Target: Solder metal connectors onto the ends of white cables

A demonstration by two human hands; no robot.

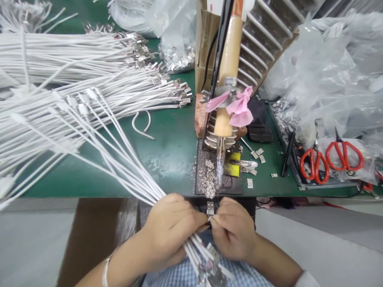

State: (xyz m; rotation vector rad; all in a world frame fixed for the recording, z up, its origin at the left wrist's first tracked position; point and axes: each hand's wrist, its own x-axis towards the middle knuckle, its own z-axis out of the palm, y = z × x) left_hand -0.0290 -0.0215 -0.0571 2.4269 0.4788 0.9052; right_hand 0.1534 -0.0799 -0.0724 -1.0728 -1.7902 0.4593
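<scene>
My left hand point(169, 227) is closed around a bundle of white cables point(119, 159) that fans out to the upper left over the green table point(167, 151). My right hand point(233, 231) pinches a small metal connector shell point(210, 207) at a cable end, right beside the left fingers, just below the table's front edge. More cable ends with metal shells point(214, 267) hang below both hands. A soldering iron with a wooden handle point(227, 71) stands clamped above, its tip point(220, 167) pointing down at a solder-spattered plate point(209, 175).
Stacks of finished white cables point(74, 59) cover the left of the table. Loose metal shells point(257, 155) lie right of the iron. Two red-handled scissors point(329, 159) rest on a tray at right, beside clear plastic bags point(329, 71). A cardboard box point(205, 40) stands behind the iron.
</scene>
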